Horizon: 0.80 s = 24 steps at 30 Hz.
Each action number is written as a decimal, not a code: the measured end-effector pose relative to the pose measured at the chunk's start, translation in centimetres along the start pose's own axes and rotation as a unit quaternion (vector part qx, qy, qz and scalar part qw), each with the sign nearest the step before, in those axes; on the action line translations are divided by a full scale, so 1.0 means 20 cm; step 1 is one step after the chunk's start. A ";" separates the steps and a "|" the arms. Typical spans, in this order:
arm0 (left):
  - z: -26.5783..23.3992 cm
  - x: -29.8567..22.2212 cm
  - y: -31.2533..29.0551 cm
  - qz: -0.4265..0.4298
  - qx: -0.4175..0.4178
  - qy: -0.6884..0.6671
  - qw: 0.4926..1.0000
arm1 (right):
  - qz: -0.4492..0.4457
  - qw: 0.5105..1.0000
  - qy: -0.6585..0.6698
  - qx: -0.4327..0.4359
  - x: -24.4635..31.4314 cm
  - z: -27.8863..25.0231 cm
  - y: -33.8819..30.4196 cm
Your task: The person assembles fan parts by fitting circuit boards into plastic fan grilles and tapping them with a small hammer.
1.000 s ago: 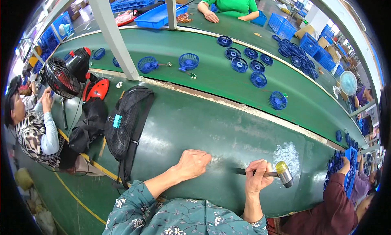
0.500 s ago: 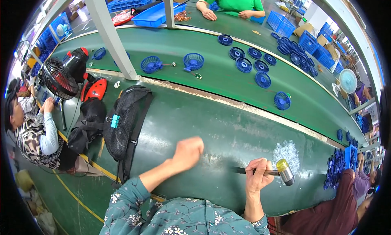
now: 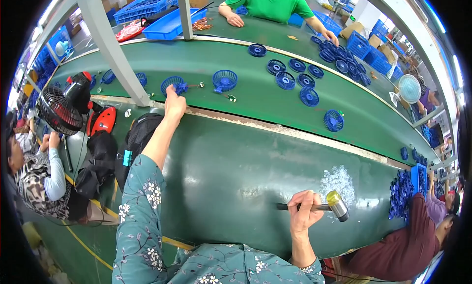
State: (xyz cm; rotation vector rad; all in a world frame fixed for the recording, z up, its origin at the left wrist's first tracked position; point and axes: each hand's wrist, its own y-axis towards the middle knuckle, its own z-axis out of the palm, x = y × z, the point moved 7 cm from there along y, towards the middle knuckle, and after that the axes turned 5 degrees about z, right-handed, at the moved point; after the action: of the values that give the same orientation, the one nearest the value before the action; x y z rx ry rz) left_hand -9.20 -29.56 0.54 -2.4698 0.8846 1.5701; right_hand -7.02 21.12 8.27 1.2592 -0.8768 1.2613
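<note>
My left hand (image 3: 174,103) is stretched far forward over the green table (image 3: 236,171) to the conveyor belt (image 3: 255,94), its fingers closing on a blue fan grille with a small motor part (image 3: 174,85). A second blue fan grille (image 3: 224,80) sits on the belt just to the right. My right hand (image 3: 304,212) stays near the front of the table, gripping the black handle of a small hammer (image 3: 330,205) with a yellow and grey head. A pile of small clear parts (image 3: 338,181) lies just beyond the hammer head.
Several blue round grilles (image 3: 300,75) lie farther along the belt. A black bag (image 3: 140,141), a red tool (image 3: 102,120) and a black desk fan (image 3: 59,109) crowd the left. A grey post (image 3: 110,43) stands by my left hand. Other people sit across, left and right.
My left hand has lifted off the table near the hammer and reached far forward to the blue fan grille on the belt. The right hand has kept the hammer almost still.
</note>
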 end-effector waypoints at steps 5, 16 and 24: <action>0.00 -0.07 -0.06 0.030 0.016 -0.021 0.999 | -0.002 1.000 0.002 -0.012 -0.01 -0.01 -0.01; -0.15 -0.79 -0.99 0.229 0.248 -0.098 0.936 | 0.156 0.979 -0.114 0.070 0.01 0.09 0.12; -0.15 -0.96 -1.43 0.265 0.386 -0.070 0.881 | 0.273 0.944 -0.082 0.166 -0.10 0.18 0.07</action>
State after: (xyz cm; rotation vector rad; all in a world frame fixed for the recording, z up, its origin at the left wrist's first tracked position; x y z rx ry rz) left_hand 1.79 1.19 11.83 -1.5996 1.8224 1.1205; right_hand -8.21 17.06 7.19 1.4539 -1.2256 1.8198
